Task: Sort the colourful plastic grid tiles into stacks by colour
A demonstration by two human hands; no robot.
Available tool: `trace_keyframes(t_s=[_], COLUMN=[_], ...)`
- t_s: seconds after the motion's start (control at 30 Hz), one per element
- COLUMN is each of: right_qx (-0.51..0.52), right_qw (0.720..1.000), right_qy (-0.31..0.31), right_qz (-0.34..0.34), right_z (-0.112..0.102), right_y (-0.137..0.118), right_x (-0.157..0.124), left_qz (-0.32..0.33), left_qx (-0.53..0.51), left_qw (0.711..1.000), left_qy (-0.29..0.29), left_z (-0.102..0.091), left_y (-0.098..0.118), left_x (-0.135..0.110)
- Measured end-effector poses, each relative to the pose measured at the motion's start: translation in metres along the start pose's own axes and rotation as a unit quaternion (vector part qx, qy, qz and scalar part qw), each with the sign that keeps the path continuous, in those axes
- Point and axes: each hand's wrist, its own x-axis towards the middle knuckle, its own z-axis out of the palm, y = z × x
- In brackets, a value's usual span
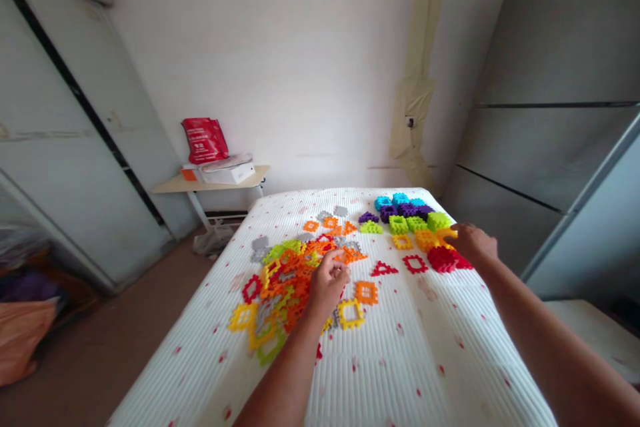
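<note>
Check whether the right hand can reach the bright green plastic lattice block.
Probably yes: the right hand is just beside the bright green plastic lattice block, and only a yellow-orange plastic piece lies near its fingers, low enough to pass over.

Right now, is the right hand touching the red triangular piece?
Apart. The head view shows the right hand well to the right of the red triangular piece, with the red square frame lying between them.
</note>
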Motion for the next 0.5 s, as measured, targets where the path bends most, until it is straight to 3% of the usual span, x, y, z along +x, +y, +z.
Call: trace_keyframes(t_s=[0.1, 0.2, 0.33, 0.4, 0.5], right_qx=[0.000, 0.022, 0.079, 0.109, 0.132], right_qw=[0.990, 0.959, 0.891, 0.855, 0.823], right_qy=[0.127, 0.217, 0.242, 0.245, 0.235], right_qz=[-0.060, -0.182, -0.377, -0.445, -0.500], right_z=[-0.003, -0.001, 0.013, 0.021, 0.029], right_y=[-0.010, -0.028, -0.055, -0.067, -0.082], right_x=[-0.014, -0.040, -0.079, -0.094, -0.107], left_qz=[0.041, 0.081, 0.054, -0.002, -0.032], left_qx=[0.063, 0.161, 0.356, 0.435, 0.450], left_qw=[0.997, 0.983, 0.924, 0.890, 0.886], left_qy=[0.015, 0.040, 0.130, 0.140, 0.105], left_z=[-0.006, -0.027, -0.078, -0.103, -0.120], left_y=[0.010, 0.027, 0.044, 0.044, 0.038], left_x=[0.000, 0.005, 0.015, 0.023, 0.037])
